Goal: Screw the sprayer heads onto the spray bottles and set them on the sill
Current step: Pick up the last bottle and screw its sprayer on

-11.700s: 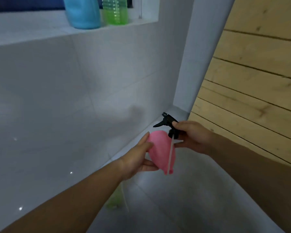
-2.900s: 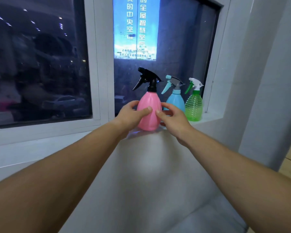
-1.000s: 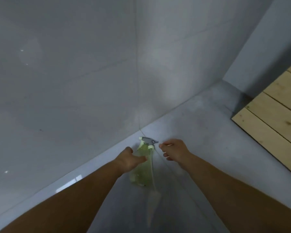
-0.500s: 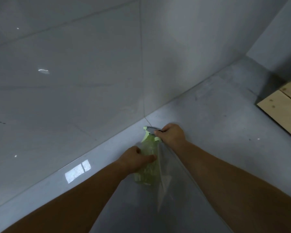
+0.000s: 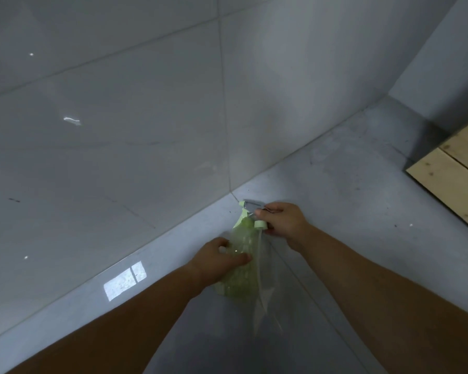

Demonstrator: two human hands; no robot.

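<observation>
A pale green translucent spray bottle (image 5: 241,276) lies low over the grey floor, close to the tiled wall. My left hand (image 5: 216,256) wraps around its body from the left. My right hand (image 5: 281,221) grips a grey and light-green sprayer head (image 5: 250,207) at the bottle's upper end. The head's thin clear tube (image 5: 260,265) hangs down along the bottle's right side, outside the bottle. The sill and the other bottles are out of sight.
A glossy grey tiled wall (image 5: 146,117) fills the left and top. The grey floor (image 5: 349,198) runs to the right. A pale wooden plank surface (image 5: 454,168) sits at the right edge, and a wall corner (image 5: 430,76) stands behind it.
My right hand has closed on the sprayer head, which it was only reaching for a second ago. My left hand's grip on the green bottle is the same. The view has tilted slightly.
</observation>
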